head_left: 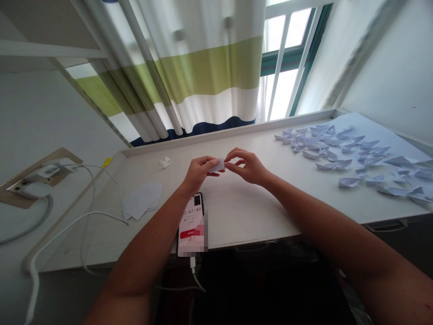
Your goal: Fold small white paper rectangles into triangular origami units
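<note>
A small piece of folded white paper (217,166) is held up over the middle of the desk. My left hand (199,171) pinches it from the left, thumb on top. My right hand (246,166) is closed at the paper's right edge, thumb and forefinger tips together there, the other fingers curled. Under my left forearm lies a phone (191,225) with a lit timer screen, partly covered by the arm. Flat white paper sheets (144,198) lie stacked unevenly to the left of that arm.
Many folded paper boats (328,144) spread over the right side of the white desk (237,207). Crumpled paper scraps (164,162) sit at the back left. A charging cable (193,266) runs from the phone; other white cables (67,234) hang from a wall socket (37,178).
</note>
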Tool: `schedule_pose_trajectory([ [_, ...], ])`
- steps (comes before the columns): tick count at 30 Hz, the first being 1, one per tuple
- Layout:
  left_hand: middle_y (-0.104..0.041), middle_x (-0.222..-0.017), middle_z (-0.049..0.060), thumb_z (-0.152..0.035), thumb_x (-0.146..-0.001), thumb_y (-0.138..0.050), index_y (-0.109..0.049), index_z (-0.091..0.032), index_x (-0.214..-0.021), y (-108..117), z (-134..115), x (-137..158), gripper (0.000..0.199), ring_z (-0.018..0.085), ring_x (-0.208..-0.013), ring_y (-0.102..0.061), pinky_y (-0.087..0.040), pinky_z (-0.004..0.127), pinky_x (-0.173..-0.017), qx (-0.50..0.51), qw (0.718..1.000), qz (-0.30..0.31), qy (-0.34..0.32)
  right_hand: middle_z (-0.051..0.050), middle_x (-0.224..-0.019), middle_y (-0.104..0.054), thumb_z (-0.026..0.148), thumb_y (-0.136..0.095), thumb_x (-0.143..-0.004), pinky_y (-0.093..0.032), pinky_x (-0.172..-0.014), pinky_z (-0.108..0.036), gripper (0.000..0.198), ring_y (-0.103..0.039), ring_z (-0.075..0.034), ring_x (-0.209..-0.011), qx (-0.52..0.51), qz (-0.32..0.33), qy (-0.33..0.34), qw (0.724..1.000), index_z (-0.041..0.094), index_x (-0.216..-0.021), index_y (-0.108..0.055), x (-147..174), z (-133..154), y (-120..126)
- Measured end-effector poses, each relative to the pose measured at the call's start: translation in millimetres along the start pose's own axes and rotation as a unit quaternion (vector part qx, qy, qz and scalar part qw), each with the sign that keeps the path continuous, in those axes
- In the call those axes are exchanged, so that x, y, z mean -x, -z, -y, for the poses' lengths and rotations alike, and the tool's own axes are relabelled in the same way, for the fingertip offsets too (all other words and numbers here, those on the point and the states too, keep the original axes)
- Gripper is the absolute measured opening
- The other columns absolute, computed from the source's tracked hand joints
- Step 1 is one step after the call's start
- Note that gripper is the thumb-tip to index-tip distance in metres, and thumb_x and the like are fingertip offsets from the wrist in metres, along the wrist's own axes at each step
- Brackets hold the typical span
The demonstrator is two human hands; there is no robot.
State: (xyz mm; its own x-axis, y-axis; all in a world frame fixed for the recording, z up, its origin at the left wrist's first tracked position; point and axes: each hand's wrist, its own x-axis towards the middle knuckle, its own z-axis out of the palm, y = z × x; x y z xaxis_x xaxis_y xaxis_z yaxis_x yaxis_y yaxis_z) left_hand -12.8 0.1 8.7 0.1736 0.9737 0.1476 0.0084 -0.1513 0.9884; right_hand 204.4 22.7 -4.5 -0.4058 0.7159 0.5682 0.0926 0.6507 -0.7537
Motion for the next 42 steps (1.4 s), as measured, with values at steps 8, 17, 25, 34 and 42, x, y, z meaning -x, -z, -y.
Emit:
schedule_pose_trajectory([
  [8,-0.082,-0.090,0.009,-0.048,-0.083,-0.085,-0.081,-0.015,-0.091,1.4,2.5,-1.5,0.034,0.024,-0.080,-0.081,-0.063,0.037,-0.075,-0.005,1.000,0.008,0.015,-0.008,-0.104,-0.080,0.043,-0.076,-0.093,-0.065,-0.078,-0.041,0.022,-0.075,-0.026,-0.100,0.007,0.011,-0.018,1.000,0.022,-0.101,-0.074,0.9,-1.9,0.1],
  [17,-0.084,-0.097,0.011,-0.050,-0.082,-0.089,-0.084,-0.015,-0.096,4.7,3.2,-1.7,0.038,0.025,-0.085,-0.081,-0.063,0.037,-0.078,-0.015,0.997,0.066,0.049,-0.008,-0.106,-0.076,0.045,-0.079,-0.094,-0.065,-0.070,-0.035,0.025,-0.074,-0.025,-0.098,0.021,0.014,-0.009,1.000,0.022,-0.103,-0.076,0.9,-3.8,0.5],
  [25,-0.085,-0.101,0.012,-0.055,-0.082,-0.090,-0.086,-0.016,-0.099,6.9,4.2,-2.4,0.043,0.028,-0.093,-0.081,-0.064,0.039,-0.080,-0.018,0.997,0.066,0.044,-0.008,-0.108,-0.074,0.043,-0.075,-0.101,-0.063,-0.073,-0.038,0.021,-0.072,-0.022,-0.090,0.063,0.070,0.078,0.992,0.026,-0.105,-0.085,-1.8,-11.4,9.2],
  [34,-0.085,-0.108,0.014,-0.061,-0.081,-0.091,-0.086,-0.018,-0.110,5.3,4.4,-0.6,0.053,0.031,-0.098,-0.083,-0.065,0.042,-0.082,-0.012,0.995,0.081,0.050,-0.007,-0.103,-0.078,0.044,-0.080,-0.093,-0.065,-0.082,-0.042,0.022,-0.074,-0.025,-0.098,0.014,0.024,-0.040,0.999,0.023,-0.097,-0.077,-1.4,-5.7,1.3],
  [42,-0.085,-0.102,0.014,-0.066,-0.082,-0.088,-0.086,-0.016,-0.107,2.4,2.0,0.7,0.056,0.032,-0.094,-0.084,-0.066,0.041,-0.080,0.001,0.995,0.089,0.042,-0.009,-0.103,-0.081,0.049,-0.090,-0.081,-0.066,-0.083,-0.043,0.037,-0.075,-0.026,-0.100,-0.063,0.004,-0.083,0.995,0.020,-0.101,-0.081,-2.6,-6.3,-0.7],
])
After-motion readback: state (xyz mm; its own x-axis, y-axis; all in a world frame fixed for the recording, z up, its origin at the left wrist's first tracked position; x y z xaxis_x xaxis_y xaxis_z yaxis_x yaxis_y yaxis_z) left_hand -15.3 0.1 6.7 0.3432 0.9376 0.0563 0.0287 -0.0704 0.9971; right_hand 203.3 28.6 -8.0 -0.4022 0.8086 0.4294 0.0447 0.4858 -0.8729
